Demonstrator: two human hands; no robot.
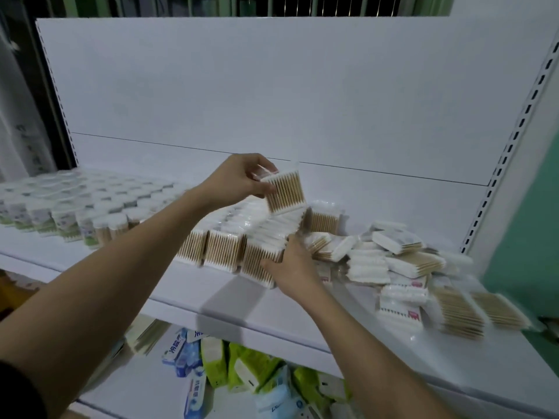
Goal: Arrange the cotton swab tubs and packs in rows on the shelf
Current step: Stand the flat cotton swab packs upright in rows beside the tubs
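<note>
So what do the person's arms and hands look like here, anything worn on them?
Both forearms are bare. The left hand and right hand wear no gloves, and no rings, watch or bracelet show. The only clothing visible is a dark sleeve edge high on the left arm, at the frame's lower-left corner.

Left arm [99, 285]: bare forearm, a dark sleeve edge [18, 394] at the frame's lower corner.
Right arm [372, 346]: bare, no sleeve visible.
Hands: bare, ungloved.

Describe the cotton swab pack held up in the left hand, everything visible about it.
The pack is a flat, clear plastic square of wooden-stemmed swabs, tan sticks with white cotton tips along the top and bottom edges. It is tilted, held in the air above the standing rows of packs. The left hand pinches its upper left corner; nothing else touches it.
</note>
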